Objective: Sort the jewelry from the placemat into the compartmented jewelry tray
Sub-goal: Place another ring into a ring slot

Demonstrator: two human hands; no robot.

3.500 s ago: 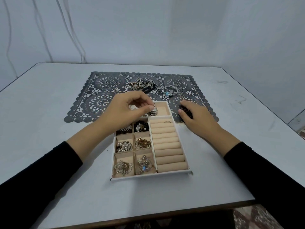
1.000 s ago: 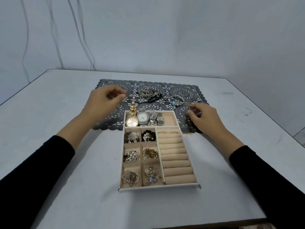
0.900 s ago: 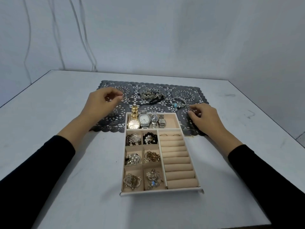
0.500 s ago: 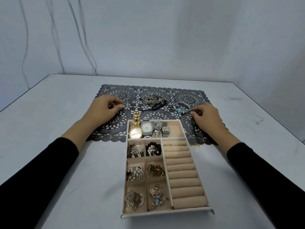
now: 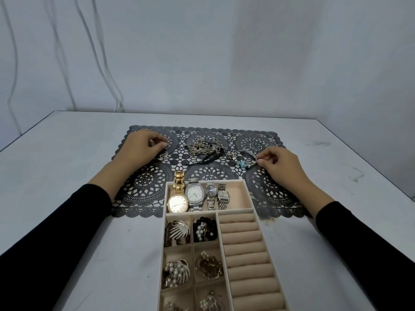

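A dark lace placemat (image 5: 269,194) lies across the table. On it are a heap of silver chains (image 5: 202,147) with a black cord, and a silver bracelet with turquoise beads (image 5: 243,159). My left hand (image 5: 140,148) pinches a small silver piece with a heart charm (image 5: 165,153) at the mat's left. My right hand (image 5: 280,163) pinches the bracelet's right edge. The beige compartmented tray (image 5: 250,198) sits in front, with several watches (image 5: 195,196) in its top slot, brooches and beads in small cells, and ring rolls (image 5: 244,248) on the right.
The white table (image 5: 67,176) meets a pale wall at the back, where thin cables (image 5: 107,70) hang down on the left. The table's right edge (image 5: 368,162) runs diagonally. The tray's near end is cut off by the frame.
My left hand left the tray's watch slot and went to the mat's left, closing on the heart piece. My right hand moved up the mat to the bracelet. The view tilted up.
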